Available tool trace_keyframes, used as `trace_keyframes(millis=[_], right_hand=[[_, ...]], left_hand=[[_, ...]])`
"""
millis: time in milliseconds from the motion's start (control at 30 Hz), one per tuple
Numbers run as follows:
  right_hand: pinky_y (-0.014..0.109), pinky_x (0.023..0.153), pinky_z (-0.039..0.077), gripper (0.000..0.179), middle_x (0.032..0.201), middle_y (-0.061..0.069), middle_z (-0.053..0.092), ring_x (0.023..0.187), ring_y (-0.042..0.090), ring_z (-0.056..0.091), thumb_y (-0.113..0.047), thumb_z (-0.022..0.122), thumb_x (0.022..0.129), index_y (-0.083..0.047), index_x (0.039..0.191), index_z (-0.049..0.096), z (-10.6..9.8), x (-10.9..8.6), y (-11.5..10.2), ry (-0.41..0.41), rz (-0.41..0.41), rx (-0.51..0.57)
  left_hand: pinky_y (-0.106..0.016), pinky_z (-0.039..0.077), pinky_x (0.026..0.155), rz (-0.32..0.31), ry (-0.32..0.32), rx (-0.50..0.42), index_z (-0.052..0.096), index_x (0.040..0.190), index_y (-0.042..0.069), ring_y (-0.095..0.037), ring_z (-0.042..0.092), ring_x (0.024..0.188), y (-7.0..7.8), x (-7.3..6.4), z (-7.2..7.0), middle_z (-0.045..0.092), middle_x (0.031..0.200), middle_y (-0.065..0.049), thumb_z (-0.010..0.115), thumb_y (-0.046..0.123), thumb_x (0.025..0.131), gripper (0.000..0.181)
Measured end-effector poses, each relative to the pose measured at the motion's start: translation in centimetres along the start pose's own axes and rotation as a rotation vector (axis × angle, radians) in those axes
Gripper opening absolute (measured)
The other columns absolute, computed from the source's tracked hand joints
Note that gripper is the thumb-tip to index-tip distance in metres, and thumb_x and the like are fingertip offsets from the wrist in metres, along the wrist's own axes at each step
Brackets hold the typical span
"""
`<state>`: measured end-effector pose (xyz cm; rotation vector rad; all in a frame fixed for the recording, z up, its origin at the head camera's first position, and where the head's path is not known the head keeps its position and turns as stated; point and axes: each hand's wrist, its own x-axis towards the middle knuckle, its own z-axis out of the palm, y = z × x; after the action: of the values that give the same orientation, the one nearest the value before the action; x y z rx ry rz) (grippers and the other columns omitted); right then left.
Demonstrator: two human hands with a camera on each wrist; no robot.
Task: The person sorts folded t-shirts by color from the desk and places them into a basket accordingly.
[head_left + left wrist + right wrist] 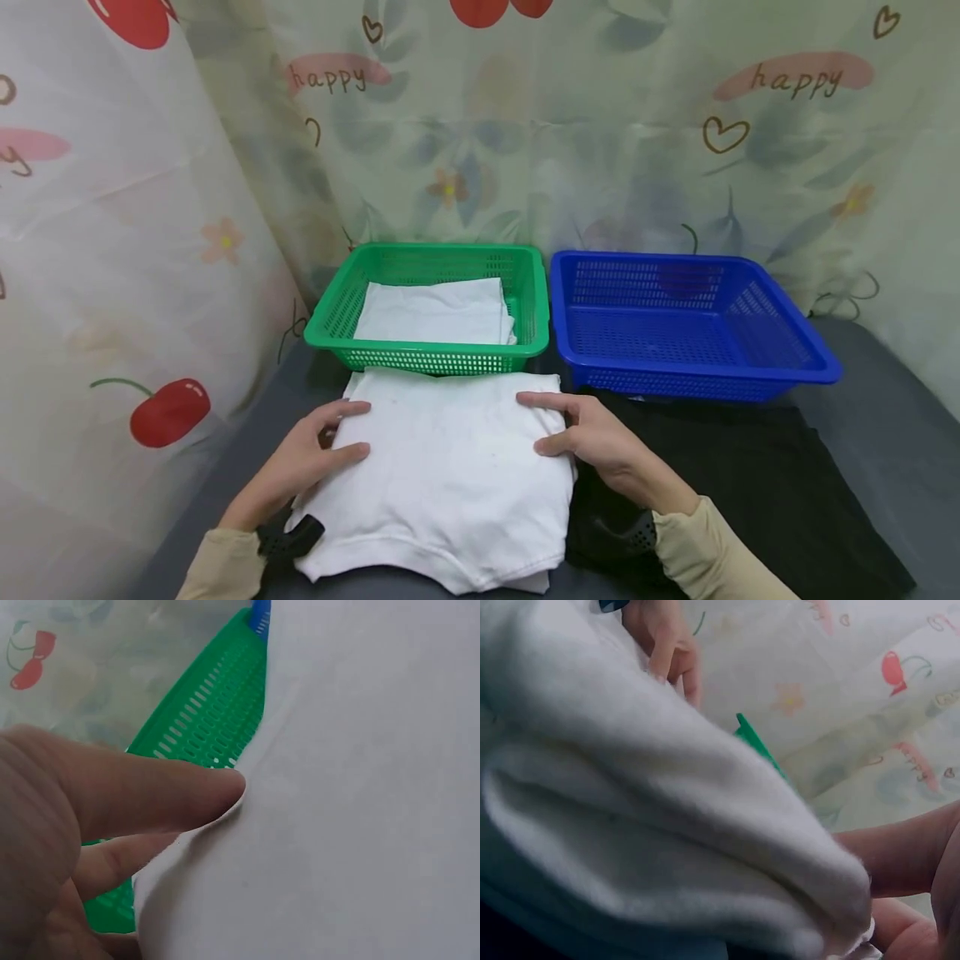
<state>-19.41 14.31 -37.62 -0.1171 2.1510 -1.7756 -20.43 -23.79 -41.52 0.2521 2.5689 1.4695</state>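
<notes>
A folded white garment [457, 483] lies between the fingers of both hands, its curved, seamed edge on the person's side of them. The left hand [303, 454] grips its left side, the thumb laid over the cloth and other fingers passing under the edge; the right hand [596, 437] grips the opposite side, forefinger and thumb spread apart on top, the remaining fingers hidden. Just beyond the fingertips, at the garment's far edge, stands a green basket [427, 347] with a folded white cloth [435, 312] inside; I cannot tell whether garment and basket touch. Ahead and to the right of the right fingers sits a blue basket [697, 368], close beside the green one. A black cloth [757, 492] spreads flat to the right of those fingers, running partly under the right forearm. Behind the fingers, each wrist wears a black strap [288, 537] below a beige sleeve [225, 567]. Everything rests on a dark grey table [892, 433]. Farthest from the fingers hangs a printed curtain [622, 167] with cherries, hearts and "happy" lettering.
</notes>
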Motion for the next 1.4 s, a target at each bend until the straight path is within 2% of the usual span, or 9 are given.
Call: trace_keyframes(millis=[133, 233, 333, 467, 633, 933, 1167, 1400], right_hand=[[0.045, 0.099, 0.042, 0.057, 0.142, 0.015, 0.047, 0.118, 0.028, 0.051, 0.009, 0.071, 0.080, -0.012, 0.132, 0.065, -0.1, 0.1, 0.4, -0.004, 0.024, 0.049], [0.044, 0.099, 0.042, 0.056, 0.142, 0.015, 0.047, 0.118, 0.028, 0.050, 0.009, 0.071, 0.080, -0.012, 0.132, 0.065, -0.2, 0.1, 0.6, -0.012, 0.024, 0.067], [0.042, 0.096, 0.045, 0.057, 0.141, 0.015, 0.048, 0.117, 0.028, 0.050, 0.008, 0.071, 0.081, -0.010, 0.134, 0.063, -0.2, 0.2, 0.8, -0.028, 0.021, 0.085], [0.039, 0.092, 0.048, 0.059, 0.135, 0.016, 0.053, 0.113, 0.027, 0.054, 0.007, 0.070, 0.081, -0.008, 0.136, 0.060, -0.1, 0.3, 1.2, -0.048, 0.008, 0.119], [0.037, 0.091, 0.049, 0.059, 0.132, 0.015, 0.056, 0.111, 0.026, 0.056, 0.007, 0.070, 0.081, -0.007, 0.137, 0.059, 0.1, 0.4, 1.5, -0.052, 0.001, 0.132], [0.038, 0.090, 0.050, 0.060, 0.128, 0.016, 0.059, 0.109, 0.026, 0.058, 0.006, 0.071, 0.081, -0.007, 0.138, 0.057, 0.0, 0.4, 1.2, -0.066, -0.014, 0.140], [0.037, 0.090, 0.050, 0.061, 0.128, 0.016, 0.059, 0.112, 0.027, 0.058, 0.002, 0.075, 0.082, -0.009, 0.140, 0.056, -0.5, 0.0, 0.5, -0.124, -0.080, 0.143], [0.036, 0.089, 0.050, 0.060, 0.134, 0.015, 0.054, 0.112, 0.027, 0.054, -0.006, 0.078, 0.083, -0.012, 0.139, 0.058, -1.5, -0.8, -1.1, -0.165, -0.165, 0.074]], left_hand=[[-0.036, 0.049, 0.075, -0.040, -0.027, -0.010, 0.059, 0.137, 0.018, -0.025, 0.056, 0.095, 0.2, 0.0, 0.0, 0.056, 0.128, -0.011, 0.081, 0.033, 0.083, 0.060], [-0.037, 0.049, 0.082, -0.057, -0.042, -0.038, 0.058, 0.138, 0.017, -0.027, 0.056, 0.108, 0.3, -0.1, -0.1, 0.053, 0.135, -0.012, 0.081, 0.033, 0.083, 0.062], [-0.041, 0.047, 0.091, -0.072, -0.073, -0.064, 0.056, 0.140, 0.018, -0.030, 0.045, 0.127, 0.4, -0.1, -0.1, 0.042, 0.147, -0.013, 0.081, 0.033, 0.083, 0.063], [-0.047, 0.043, 0.098, -0.079, -0.087, -0.072, 0.056, 0.140, 0.022, -0.031, 0.032, 0.138, 0.2, 0.2, 0.3, 0.036, 0.152, -0.012, 0.082, 0.037, 0.081, 0.066], [-0.047, 0.042, 0.099, -0.033, -0.042, -0.051, 0.056, 0.141, 0.024, -0.030, 0.032, 0.138, -0.1, 0.2, 0.4, 0.039, 0.151, -0.011, 0.083, 0.040, 0.079, 0.070], [-0.043, 0.043, 0.098, 0.017, 0.006, -0.096, 0.056, 0.141, 0.024, -0.027, 0.034, 0.137, 0.6, -0.4, -0.3, 0.039, 0.150, -0.010, 0.083, 0.036, 0.080, 0.069], [-0.031, 0.051, 0.087, 0.050, 0.029, -0.120, 0.054, 0.143, 0.024, -0.032, 0.036, 0.131, 1.2, -1.2, -1.5, 0.038, 0.149, -0.010, 0.082, 0.033, 0.082, 0.067], [-0.028, 0.050, 0.089, 0.151, 0.016, -0.201, 0.051, 0.145, 0.023, -0.029, 0.029, 0.135, 1.8, -1.7, -2.6, 0.036, 0.151, -0.003, 0.078, 0.019, 0.087, 0.064]])
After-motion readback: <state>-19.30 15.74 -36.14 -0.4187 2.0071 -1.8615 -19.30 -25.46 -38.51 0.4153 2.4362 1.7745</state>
